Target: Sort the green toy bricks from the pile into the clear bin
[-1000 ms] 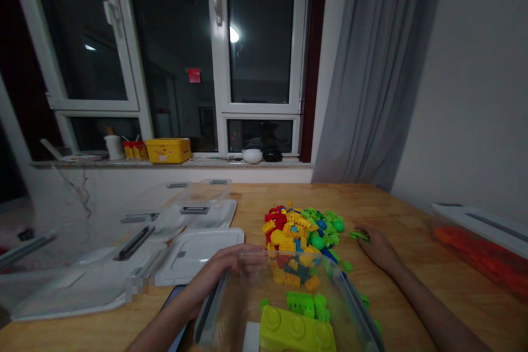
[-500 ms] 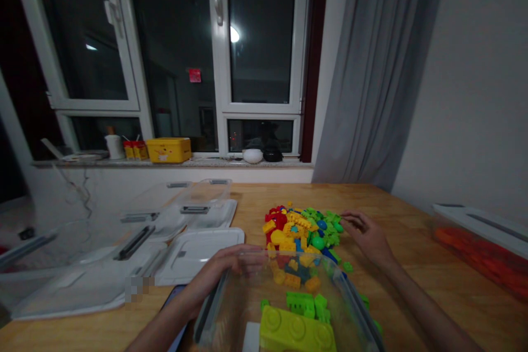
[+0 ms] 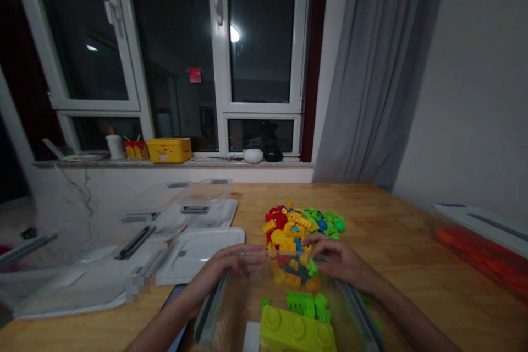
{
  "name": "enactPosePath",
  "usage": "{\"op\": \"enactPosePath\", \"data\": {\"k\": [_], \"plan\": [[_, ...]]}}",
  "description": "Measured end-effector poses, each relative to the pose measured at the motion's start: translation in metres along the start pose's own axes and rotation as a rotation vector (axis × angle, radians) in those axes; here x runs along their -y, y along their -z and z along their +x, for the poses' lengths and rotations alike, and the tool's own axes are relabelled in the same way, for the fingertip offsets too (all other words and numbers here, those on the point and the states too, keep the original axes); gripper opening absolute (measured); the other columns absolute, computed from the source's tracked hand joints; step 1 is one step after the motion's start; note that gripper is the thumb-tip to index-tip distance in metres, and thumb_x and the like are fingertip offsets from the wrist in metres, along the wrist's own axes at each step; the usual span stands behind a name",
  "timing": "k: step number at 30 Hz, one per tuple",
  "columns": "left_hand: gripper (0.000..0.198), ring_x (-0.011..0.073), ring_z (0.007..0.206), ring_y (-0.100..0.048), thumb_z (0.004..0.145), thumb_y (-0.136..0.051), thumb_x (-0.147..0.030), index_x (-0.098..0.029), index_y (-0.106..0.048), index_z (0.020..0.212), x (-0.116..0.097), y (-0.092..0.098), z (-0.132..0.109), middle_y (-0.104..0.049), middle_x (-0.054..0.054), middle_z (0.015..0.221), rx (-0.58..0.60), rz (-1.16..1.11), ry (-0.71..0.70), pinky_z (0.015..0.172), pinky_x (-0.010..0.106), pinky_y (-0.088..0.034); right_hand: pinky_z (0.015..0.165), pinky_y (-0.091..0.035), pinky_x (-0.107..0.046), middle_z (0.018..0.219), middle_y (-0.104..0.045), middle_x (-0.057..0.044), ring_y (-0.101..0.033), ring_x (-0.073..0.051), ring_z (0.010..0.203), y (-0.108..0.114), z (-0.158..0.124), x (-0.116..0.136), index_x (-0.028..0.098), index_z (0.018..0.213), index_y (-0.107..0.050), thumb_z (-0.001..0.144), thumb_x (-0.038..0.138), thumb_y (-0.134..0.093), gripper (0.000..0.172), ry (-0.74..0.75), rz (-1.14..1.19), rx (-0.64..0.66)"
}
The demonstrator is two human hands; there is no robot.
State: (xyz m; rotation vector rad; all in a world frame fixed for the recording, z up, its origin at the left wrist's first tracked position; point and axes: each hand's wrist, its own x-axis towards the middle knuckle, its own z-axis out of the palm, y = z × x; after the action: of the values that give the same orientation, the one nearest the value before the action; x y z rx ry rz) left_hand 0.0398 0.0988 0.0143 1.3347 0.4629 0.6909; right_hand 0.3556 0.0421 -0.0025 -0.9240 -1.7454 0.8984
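Note:
A clear plastic box [image 3: 231, 308] stands in front of me. Inside it are a large yellow-green block [image 3: 297, 331] and a few small green toy bricks [image 3: 300, 303]. My left hand [image 3: 231, 259] grips the box at its far left corner, its fingers along the far rim. At the far right of the box, my right hand [image 3: 340, 261] pinches a small green toy brick [image 3: 312, 267] over the rim. Just beyond the box lies a heap of red, yellow, blue and green toy bricks [image 3: 303, 223]; its near part shows through the clear wall.
Left of the heap are several clear boxes and white lids [image 3: 206, 247]. A lidded box with orange-red contents [image 3: 478, 253] stands at the right edge. On the windowsill sit a yellow box [image 3: 169, 150] and a white bowl [image 3: 253, 155].
My right hand has moved left and nearer, from the heap's right side to the box's far rim, with a green toy brick in its fingers. My left hand has stayed put.

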Motion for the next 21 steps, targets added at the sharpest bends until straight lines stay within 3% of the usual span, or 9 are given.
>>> {"op": "enactPosePath", "data": {"k": [6,16,21], "plan": [[0.059,0.0333,0.122,-0.058,0.061,-0.050,-0.010,-0.019,-0.068,0.117,0.013,0.017,0.008,-0.071,0.010,0.123,0.060,-0.015,0.019,0.113,0.054,-0.029,0.103,-0.040,-0.046,0.116,-0.066,-0.011,-0.058,-0.028,0.113,0.001,0.000,0.001,0.021,0.089,-0.073,0.073,0.054,-0.075,0.037,-0.016,0.019,0.055],[0.059,0.0309,0.114,-0.064,0.059,-0.048,-0.007,-0.019,-0.071,0.112,0.008,0.008,0.007,-0.075,0.007,0.114,0.046,-0.050,0.012,0.111,0.052,-0.034,0.104,-0.038,-0.046,0.112,-0.068,-0.009,-0.059,-0.027,0.112,0.002,-0.002,0.003,0.021,0.092,-0.074,0.074,0.049,-0.077,0.033,-0.082,0.096,0.061],[0.057,0.0304,0.116,-0.063,0.065,-0.047,-0.008,-0.018,-0.069,0.116,0.007,0.007,0.003,-0.073,0.009,0.118,0.039,-0.031,-0.005,0.112,0.051,-0.032,0.104,-0.039,-0.044,0.107,-0.071,-0.007,-0.060,-0.027,0.112,0.002,-0.004,0.008,0.021,0.096,-0.074,0.076,0.043,-0.077,0.030,-0.086,0.103,0.113]]}}
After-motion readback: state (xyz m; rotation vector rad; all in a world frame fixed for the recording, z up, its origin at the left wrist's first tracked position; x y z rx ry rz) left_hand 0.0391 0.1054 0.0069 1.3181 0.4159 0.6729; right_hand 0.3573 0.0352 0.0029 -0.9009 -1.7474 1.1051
